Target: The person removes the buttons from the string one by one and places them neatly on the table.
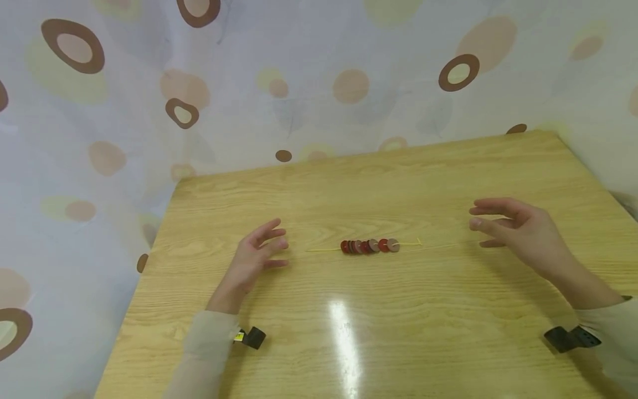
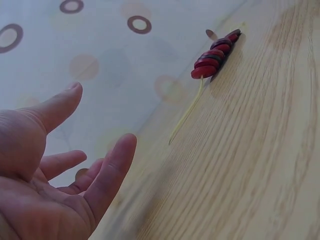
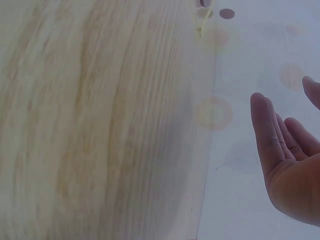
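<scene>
A row of red, dark and pinkish-brown buttons (image 1: 366,246) is threaded on a yellow string (image 1: 324,250) lying on the wooden table. Both string ends stick out, and the right one shows a small knot. To the left of the string, my left hand (image 1: 259,252) hovers with loosely bent fingers, holding nothing. In the left wrist view the same buttons (image 2: 215,57) lie beyond the fingertips. My right hand (image 1: 520,233) is raised off to the right, thumb and fingers apart, with nothing between them. The right wrist view catches just the knotted string end (image 3: 201,27).
The wooden table (image 1: 399,316) reaches back to a pale curtain-like sheet (image 1: 309,61) patterned with ovals and rings. Each wrist carries a dark strapped device (image 1: 570,338). A bright reflection lies on the table's front part.
</scene>
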`<control>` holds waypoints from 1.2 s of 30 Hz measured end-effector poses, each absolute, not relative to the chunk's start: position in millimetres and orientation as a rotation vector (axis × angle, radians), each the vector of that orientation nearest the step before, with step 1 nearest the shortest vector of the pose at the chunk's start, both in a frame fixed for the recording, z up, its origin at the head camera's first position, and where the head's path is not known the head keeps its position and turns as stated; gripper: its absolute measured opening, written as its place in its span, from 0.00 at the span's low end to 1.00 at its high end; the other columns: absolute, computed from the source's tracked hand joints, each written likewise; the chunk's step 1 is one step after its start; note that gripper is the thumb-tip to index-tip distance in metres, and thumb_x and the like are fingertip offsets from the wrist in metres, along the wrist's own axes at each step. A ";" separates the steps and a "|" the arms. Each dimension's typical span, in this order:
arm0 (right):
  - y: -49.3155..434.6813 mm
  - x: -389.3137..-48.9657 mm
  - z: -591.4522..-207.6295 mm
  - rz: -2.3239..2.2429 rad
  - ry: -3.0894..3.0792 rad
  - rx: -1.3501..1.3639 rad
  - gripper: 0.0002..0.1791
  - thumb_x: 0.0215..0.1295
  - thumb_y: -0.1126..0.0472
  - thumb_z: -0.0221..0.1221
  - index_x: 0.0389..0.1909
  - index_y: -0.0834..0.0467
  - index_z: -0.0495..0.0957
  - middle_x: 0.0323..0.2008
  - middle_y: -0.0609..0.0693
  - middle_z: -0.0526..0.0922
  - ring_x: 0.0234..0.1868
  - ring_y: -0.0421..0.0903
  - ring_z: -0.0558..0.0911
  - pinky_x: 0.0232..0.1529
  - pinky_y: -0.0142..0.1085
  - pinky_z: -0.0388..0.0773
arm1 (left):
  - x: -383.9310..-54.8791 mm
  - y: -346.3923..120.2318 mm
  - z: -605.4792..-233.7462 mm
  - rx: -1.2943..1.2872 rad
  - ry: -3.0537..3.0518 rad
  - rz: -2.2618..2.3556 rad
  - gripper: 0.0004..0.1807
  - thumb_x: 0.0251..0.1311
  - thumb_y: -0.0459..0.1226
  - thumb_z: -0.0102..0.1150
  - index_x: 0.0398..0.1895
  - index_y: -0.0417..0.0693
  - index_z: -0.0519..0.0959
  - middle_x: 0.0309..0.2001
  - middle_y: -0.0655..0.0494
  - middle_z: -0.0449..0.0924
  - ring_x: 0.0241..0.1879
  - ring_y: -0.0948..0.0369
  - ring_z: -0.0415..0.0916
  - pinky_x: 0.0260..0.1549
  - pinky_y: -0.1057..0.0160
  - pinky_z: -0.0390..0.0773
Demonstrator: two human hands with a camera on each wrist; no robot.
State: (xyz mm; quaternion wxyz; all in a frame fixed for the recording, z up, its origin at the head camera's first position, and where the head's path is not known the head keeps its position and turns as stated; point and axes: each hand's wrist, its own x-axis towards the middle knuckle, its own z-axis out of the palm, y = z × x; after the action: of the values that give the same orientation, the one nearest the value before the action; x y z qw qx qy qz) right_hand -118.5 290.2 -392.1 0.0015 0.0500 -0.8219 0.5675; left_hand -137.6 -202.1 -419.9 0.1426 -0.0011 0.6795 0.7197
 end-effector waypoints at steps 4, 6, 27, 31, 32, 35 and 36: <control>285.3 -118.0 -394.4 1.789 -2.575 0.165 0.20 0.69 0.67 0.63 0.60 0.61 0.76 0.51 0.40 0.84 0.43 0.36 0.86 0.35 0.41 0.86 | -137.8 -198.3 -420.5 -0.002 1.949 2.078 0.34 0.68 0.27 0.59 0.76 0.38 0.59 0.69 0.36 0.63 0.62 0.40 0.69 0.44 0.51 0.84; 282.2 -118.1 -394.8 1.784 -2.584 0.170 0.20 0.68 0.66 0.64 0.60 0.62 0.76 0.51 0.40 0.84 0.43 0.36 0.86 0.35 0.41 0.86 | -137.9 -197.0 -421.0 -0.001 1.941 2.083 0.34 0.68 0.26 0.58 0.76 0.38 0.60 0.69 0.36 0.62 0.62 0.40 0.69 0.44 0.51 0.84; 254.1 -125.8 -403.6 1.748 -2.669 0.322 0.22 0.67 0.60 0.66 0.58 0.66 0.76 0.51 0.38 0.82 0.40 0.39 0.86 0.33 0.40 0.86 | -147.7 -167.9 -420.2 0.085 1.976 1.951 0.34 0.63 0.25 0.64 0.73 0.39 0.66 0.68 0.39 0.67 0.51 0.54 0.80 0.43 0.50 0.85; 247.1 -125.5 -405.2 1.755 -2.686 0.324 0.23 0.67 0.59 0.67 0.58 0.67 0.77 0.51 0.41 0.82 0.39 0.41 0.86 0.33 0.41 0.86 | -149.6 -159.3 -419.9 0.110 2.013 1.885 0.34 0.62 0.28 0.66 0.72 0.42 0.68 0.67 0.43 0.68 0.53 0.53 0.78 0.42 0.52 0.85; 245.2 -125.5 -405.5 1.754 -2.693 0.322 0.23 0.67 0.58 0.67 0.57 0.67 0.77 0.52 0.42 0.82 0.39 0.41 0.86 0.33 0.41 0.86 | -149.8 -157.4 -419.7 0.117 2.020 1.872 0.34 0.62 0.28 0.66 0.72 0.43 0.68 0.67 0.43 0.69 0.53 0.52 0.78 0.41 0.52 0.85; 240.3 -125.9 -406.3 1.750 -2.715 0.327 0.23 0.67 0.57 0.67 0.57 0.66 0.78 0.53 0.49 0.82 0.39 0.40 0.86 0.33 0.42 0.86 | -150.8 -151.6 -420.0 0.143 2.039 1.841 0.34 0.61 0.28 0.67 0.71 0.42 0.69 0.67 0.43 0.70 0.53 0.52 0.78 0.41 0.51 0.85; 238.9 -126.1 -406.4 1.748 -2.727 0.332 0.23 0.67 0.57 0.67 0.57 0.66 0.78 0.54 0.52 0.82 0.39 0.40 0.86 0.33 0.42 0.86 | -151.0 -149.7 -420.2 0.152 2.045 1.828 0.34 0.61 0.29 0.68 0.71 0.42 0.69 0.66 0.43 0.70 0.53 0.52 0.78 0.41 0.51 0.85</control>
State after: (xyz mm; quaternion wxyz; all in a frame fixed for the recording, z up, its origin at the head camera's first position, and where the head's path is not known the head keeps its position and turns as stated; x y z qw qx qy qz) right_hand -126.1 238.9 -406.4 -0.0570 0.1019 -0.8362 0.5359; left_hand -151.0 -149.7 -420.2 0.1957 0.0543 0.7300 0.6525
